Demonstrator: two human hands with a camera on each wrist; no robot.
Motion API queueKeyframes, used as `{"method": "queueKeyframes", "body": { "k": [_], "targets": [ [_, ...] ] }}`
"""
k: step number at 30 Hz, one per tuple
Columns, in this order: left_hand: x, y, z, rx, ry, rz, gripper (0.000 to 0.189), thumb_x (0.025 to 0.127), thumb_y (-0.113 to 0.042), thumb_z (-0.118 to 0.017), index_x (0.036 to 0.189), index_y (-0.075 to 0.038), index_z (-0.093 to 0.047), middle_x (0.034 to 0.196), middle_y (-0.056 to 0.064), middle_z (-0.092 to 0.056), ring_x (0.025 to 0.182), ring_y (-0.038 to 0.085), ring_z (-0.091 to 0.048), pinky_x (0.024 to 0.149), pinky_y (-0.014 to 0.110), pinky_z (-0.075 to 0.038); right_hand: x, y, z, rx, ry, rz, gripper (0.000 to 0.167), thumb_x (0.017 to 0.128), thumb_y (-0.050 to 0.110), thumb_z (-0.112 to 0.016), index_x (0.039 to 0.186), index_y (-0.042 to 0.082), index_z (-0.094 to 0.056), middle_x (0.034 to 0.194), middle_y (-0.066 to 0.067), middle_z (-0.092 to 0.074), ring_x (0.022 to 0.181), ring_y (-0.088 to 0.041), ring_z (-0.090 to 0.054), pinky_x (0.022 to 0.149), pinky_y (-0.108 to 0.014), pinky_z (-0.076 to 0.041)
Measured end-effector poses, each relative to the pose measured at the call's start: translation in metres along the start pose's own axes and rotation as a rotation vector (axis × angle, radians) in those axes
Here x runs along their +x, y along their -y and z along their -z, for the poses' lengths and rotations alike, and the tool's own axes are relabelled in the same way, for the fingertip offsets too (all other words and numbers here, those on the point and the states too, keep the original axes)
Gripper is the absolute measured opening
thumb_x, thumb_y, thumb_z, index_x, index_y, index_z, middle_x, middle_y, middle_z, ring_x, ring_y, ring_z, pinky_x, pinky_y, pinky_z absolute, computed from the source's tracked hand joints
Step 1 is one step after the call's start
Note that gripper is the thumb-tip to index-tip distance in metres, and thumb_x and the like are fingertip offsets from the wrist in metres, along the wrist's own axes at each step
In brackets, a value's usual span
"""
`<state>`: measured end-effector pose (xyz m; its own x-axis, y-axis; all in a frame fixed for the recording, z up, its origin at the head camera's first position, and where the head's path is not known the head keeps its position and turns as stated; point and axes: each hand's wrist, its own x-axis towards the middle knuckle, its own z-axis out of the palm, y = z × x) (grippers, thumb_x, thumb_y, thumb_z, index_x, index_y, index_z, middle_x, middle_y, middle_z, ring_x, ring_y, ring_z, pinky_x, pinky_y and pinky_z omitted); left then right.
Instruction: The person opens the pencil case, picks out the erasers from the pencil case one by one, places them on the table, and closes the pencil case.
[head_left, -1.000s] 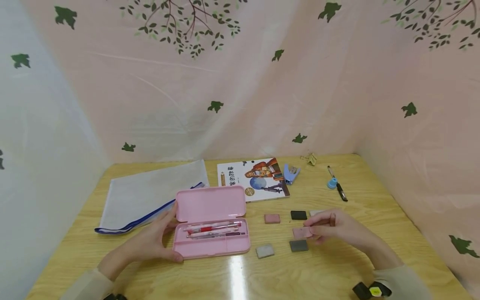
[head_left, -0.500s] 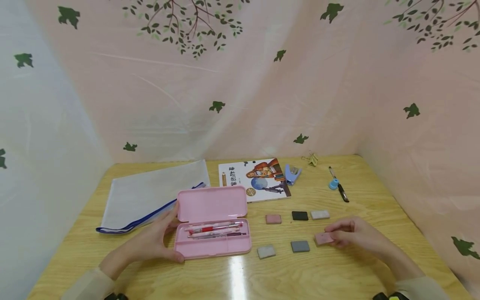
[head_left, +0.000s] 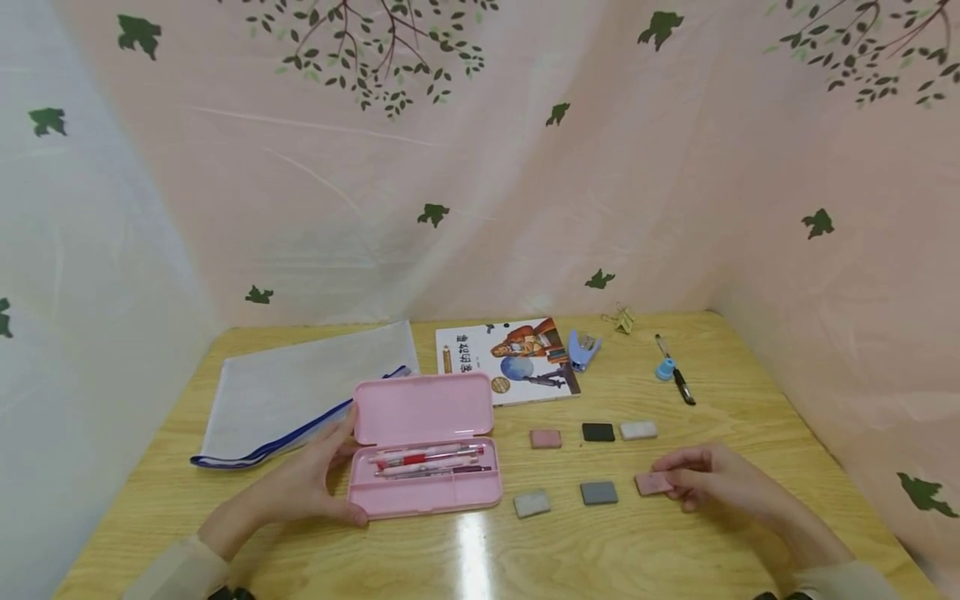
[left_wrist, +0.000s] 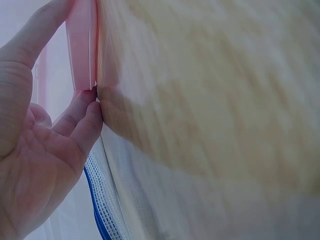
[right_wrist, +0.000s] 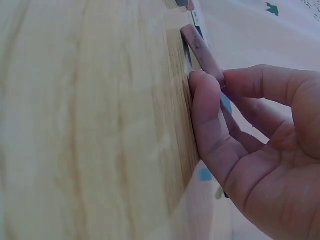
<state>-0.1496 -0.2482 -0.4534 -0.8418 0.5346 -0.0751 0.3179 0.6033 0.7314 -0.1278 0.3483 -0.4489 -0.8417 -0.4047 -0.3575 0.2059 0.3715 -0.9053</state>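
Observation:
My right hand (head_left: 723, 483) pinches a pink eraser (head_left: 652, 483) at its right end, just over the table. In the right wrist view that eraser (right_wrist: 202, 50) tilts between thumb and fingertips. My left hand (head_left: 315, 475) holds the left side of an open pink pencil case (head_left: 423, 504), thumb at the front corner and fingers near the lid. Several pens (head_left: 427, 460) lie in its back compartment. Left of the right hand are a dark grey eraser (head_left: 598, 493) and a light grey eraser (head_left: 532, 503). Behind them lie a reddish eraser (head_left: 545, 439), a black eraser (head_left: 598, 432) and a white eraser (head_left: 638, 430).
A white zip pouch (head_left: 300, 383) with blue edging lies behind the left hand. Toward the back are a book (head_left: 517, 367), a blue stapler-like tool (head_left: 582, 350) and a gold binder clip (head_left: 622, 320). A black pen (head_left: 682, 385) and small blue object (head_left: 664, 369) lie at right.
My right hand has moved right with the pink eraser, away from above the dark grey eraser, and lowered it slightly. The left hand has stayed at the pencil case.

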Motion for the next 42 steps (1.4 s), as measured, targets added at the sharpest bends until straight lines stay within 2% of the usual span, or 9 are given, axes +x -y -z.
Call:
{"method": "queueKeyframes", "body": {
  "k": [5,13,17,22,26,31,36,39,42],
  "targets": [
    [0.0,0.001,0.0,-0.004,-0.001,-0.003,0.138,0.071,-0.047,-0.092,0.163,-0.014,0.005,0.163,0.022,-0.012,0.131,0.027,-0.052,0.108,0.027,-0.036,0.001,0.002,-0.003,-0.01,0.015,0.009,0.038,0.103,0.014,-0.059,0.128,-0.015,-0.058,0.101,-0.014,-0.068,0.083,-0.021,-0.064,0.068,-0.033,-0.058],
    [0.001,0.002,-0.001,0.008,-0.002,0.0,0.142,0.068,-0.049,-0.093,0.163,-0.011,0.004,0.163,0.02,-0.016,0.131,0.024,-0.053,0.108,0.026,-0.037,-0.001,-0.003,0.0,0.041,0.058,0.053,0.045,0.107,0.015,-0.053,0.139,-0.016,-0.046,0.108,-0.015,-0.063,0.085,-0.02,-0.061,0.069,-0.033,-0.058],
    [0.001,0.001,0.0,0.029,-0.005,0.007,0.142,0.067,-0.051,-0.092,0.163,-0.011,0.004,0.163,0.019,-0.017,0.131,0.024,-0.053,0.109,0.029,-0.038,-0.002,-0.002,0.0,0.027,0.042,0.049,0.046,0.107,0.017,-0.053,0.14,-0.014,-0.045,0.111,-0.015,-0.063,0.085,-0.021,-0.062,0.069,-0.034,-0.058],
    [0.002,-0.001,0.0,0.032,-0.003,0.041,0.142,0.067,-0.052,-0.092,0.164,-0.015,0.004,0.164,0.016,-0.016,0.132,0.021,-0.052,0.109,0.026,-0.035,-0.004,0.015,-0.001,-0.047,-0.009,0.051,0.047,0.107,0.023,-0.055,0.142,-0.008,-0.048,0.114,-0.02,-0.059,0.082,-0.024,-0.063,0.066,-0.036,-0.057],
    [0.001,-0.001,0.0,0.025,0.0,0.044,0.142,0.066,-0.051,-0.093,0.164,-0.014,0.004,0.164,0.016,-0.015,0.132,0.02,-0.051,0.108,0.024,-0.035,-0.002,0.035,-0.005,-0.103,0.021,0.108,0.045,0.108,0.023,-0.051,0.143,-0.005,-0.049,0.121,-0.028,-0.058,0.09,-0.032,-0.066,0.074,-0.04,-0.058],
    [0.001,-0.002,0.0,0.009,0.005,0.04,0.141,0.067,-0.05,-0.093,0.164,-0.015,0.004,0.164,0.016,-0.017,0.132,0.022,-0.052,0.109,0.026,-0.036,0.009,0.058,-0.017,-0.138,0.075,0.16,0.044,0.109,0.021,-0.049,0.146,-0.002,-0.048,0.139,-0.03,-0.051,0.109,-0.037,-0.065,0.088,-0.038,-0.055],
    [0.001,-0.002,0.0,0.008,0.005,0.016,0.14,0.069,-0.049,-0.092,0.164,-0.015,0.005,0.163,0.019,-0.016,0.132,0.025,-0.052,0.11,0.031,-0.038,0.025,0.075,-0.03,-0.126,0.152,0.177,0.045,0.108,0.021,-0.051,0.149,0.003,-0.046,0.145,-0.026,-0.047,0.12,-0.039,-0.059,0.09,-0.045,-0.055],
    [0.0,-0.001,0.0,0.007,0.003,0.034,0.14,0.068,-0.05,-0.092,0.164,-0.017,0.005,0.165,0.016,-0.014,0.132,0.023,-0.052,0.109,0.027,-0.036,0.039,0.08,-0.041,-0.116,0.182,0.175,0.05,0.108,0.023,-0.052,0.155,0.011,-0.039,0.147,-0.025,-0.044,0.124,-0.04,-0.056,0.091,-0.049,-0.055],
    [0.0,-0.001,-0.001,0.006,0.003,0.035,0.139,0.069,-0.05,-0.092,0.164,-0.016,0.005,0.165,0.017,-0.012,0.132,0.023,-0.052,0.11,0.029,-0.037,0.054,0.083,-0.053,-0.113,0.18,0.156,0.062,0.106,0.026,-0.056,0.161,0.016,-0.028,0.151,-0.024,-0.04,0.127,-0.039,-0.054,0.094,-0.049,-0.054]
  ]
}}
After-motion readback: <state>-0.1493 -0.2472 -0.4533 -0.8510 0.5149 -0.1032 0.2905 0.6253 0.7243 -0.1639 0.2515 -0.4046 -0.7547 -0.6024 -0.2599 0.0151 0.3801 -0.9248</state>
